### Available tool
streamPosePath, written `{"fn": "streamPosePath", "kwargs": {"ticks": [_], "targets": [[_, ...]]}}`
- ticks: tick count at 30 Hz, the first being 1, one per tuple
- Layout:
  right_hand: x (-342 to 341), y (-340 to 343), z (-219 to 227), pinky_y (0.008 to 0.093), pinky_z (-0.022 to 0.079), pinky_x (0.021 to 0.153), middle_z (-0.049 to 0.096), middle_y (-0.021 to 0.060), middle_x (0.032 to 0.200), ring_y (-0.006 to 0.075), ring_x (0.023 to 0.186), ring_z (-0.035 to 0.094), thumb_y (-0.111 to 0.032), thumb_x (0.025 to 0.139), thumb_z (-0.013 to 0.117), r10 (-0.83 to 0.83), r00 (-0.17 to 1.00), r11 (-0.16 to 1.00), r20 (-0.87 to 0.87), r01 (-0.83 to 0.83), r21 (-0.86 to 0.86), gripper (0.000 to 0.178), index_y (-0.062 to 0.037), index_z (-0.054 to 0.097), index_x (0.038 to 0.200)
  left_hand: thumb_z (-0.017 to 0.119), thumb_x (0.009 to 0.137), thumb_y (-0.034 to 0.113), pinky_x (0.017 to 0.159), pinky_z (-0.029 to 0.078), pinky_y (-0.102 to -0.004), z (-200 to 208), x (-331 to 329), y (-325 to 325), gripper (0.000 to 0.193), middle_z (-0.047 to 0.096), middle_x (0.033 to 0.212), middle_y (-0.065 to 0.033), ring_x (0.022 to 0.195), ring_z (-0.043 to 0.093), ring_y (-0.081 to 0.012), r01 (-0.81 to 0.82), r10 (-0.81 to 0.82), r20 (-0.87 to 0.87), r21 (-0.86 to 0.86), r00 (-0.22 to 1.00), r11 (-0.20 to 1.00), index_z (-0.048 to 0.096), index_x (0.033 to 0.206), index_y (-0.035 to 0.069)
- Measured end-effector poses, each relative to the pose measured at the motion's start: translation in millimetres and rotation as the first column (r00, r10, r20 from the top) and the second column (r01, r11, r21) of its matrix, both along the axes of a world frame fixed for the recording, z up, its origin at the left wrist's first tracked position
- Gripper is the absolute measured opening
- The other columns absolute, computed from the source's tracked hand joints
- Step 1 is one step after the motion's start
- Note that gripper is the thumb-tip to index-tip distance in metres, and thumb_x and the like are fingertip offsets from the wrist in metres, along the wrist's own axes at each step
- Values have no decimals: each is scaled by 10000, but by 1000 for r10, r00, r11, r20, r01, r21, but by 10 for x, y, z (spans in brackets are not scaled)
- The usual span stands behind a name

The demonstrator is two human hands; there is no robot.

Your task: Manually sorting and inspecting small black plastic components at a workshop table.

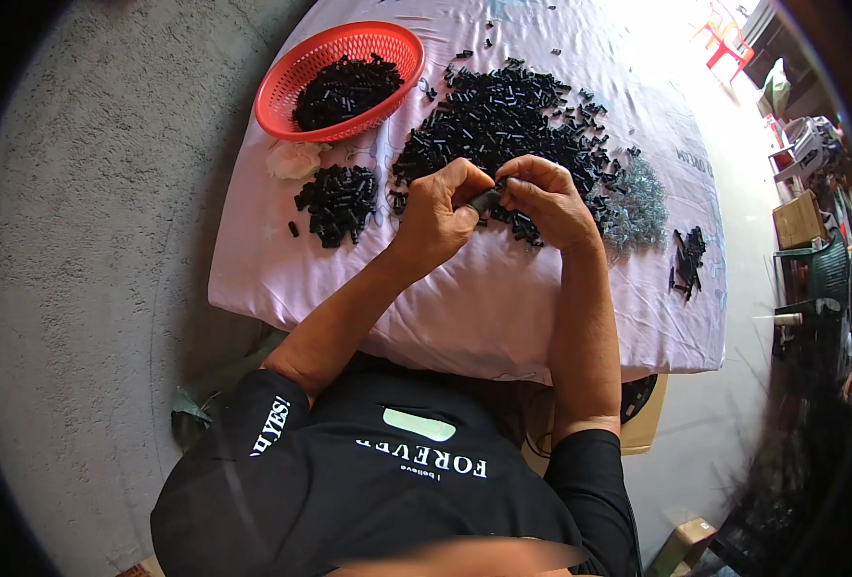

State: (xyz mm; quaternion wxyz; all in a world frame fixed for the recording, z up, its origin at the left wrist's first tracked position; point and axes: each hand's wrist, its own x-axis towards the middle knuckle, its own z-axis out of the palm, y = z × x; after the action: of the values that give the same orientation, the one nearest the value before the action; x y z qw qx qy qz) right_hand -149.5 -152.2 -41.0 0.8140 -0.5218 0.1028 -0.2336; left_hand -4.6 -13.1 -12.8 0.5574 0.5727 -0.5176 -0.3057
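Observation:
My left hand (433,223) and my right hand (553,204) meet over the near edge of a large heap of small black plastic pieces (503,115). Between their fingertips is a small dark piece (486,200), pinched from both sides; its exact shape is mostly hidden by the fingers. Left of my left hand lies a smaller pile of black pieces (337,207). Beside my right wrist spreads a heap of tiny silvery, wiry-looking parts (640,207), and beyond it to the right sit some thin black pieces (688,262).
A red perforated basket (275,113) holding more black pieces stands at the far left of the table, which has a pale pink cloth (464,327). A crumpled pale bundle (294,160) lies under its near rim. Cardboard boxes (799,221) and a red chair (727,48) stand off to the right.

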Motion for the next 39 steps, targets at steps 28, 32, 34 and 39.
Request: {"fn": "streamPosePath", "kwargs": {"ticks": [28, 32, 34, 39], "targets": [[22, 46, 4, 231, 579, 699, 677, 72, 874, 127, 759, 673, -47, 901, 636, -2, 994, 997, 111, -7, 80, 159, 14, 642, 1047, 466, 735, -200, 793, 509, -246, 13, -29, 30, 283, 626, 926, -69, 867, 617, -106, 9, 9, 83, -210, 997, 978, 597, 916, -27], [15, 43, 0, 235, 576, 690, 671, 74, 932, 123, 769, 665, -50, 899, 641, 0, 996, 997, 86, -6, 74, 149, 3, 634, 1037, 491, 709, -191, 777, 512, -260, 60, -14, 29, 274, 630, 914, -86, 831, 626, -136, 4, 46, 172, -279, 984, 960, 615, 887, -22], [16, 46, -3, 233, 577, 689, 671, 77, 934, 123, 766, 666, -48, 898, 641, -2, 996, 997, 84, -4, 71, 148, 6, 633, 1036, 504, 699, -184, 755, 516, -276, 72, -27, 26, 261, 634, 903, -102, 802, 631, -167, -11, 73, 196, -302, 978, 953, 626, 861, -19], [41, 76, 13, 236, 584, 686, 675, 84, 878, 134, 743, 676, -9, 890, 634, -20, 996, 997, 84, 13, 73, 144, 31, 649, 1028, 504, 665, -162, 709, 517, -287, 94, -6, 28, 282, 634, 891, -114, 784, 638, -200, -22, 124, 285, -336, 950, 942, 629, 868, -11]]}}
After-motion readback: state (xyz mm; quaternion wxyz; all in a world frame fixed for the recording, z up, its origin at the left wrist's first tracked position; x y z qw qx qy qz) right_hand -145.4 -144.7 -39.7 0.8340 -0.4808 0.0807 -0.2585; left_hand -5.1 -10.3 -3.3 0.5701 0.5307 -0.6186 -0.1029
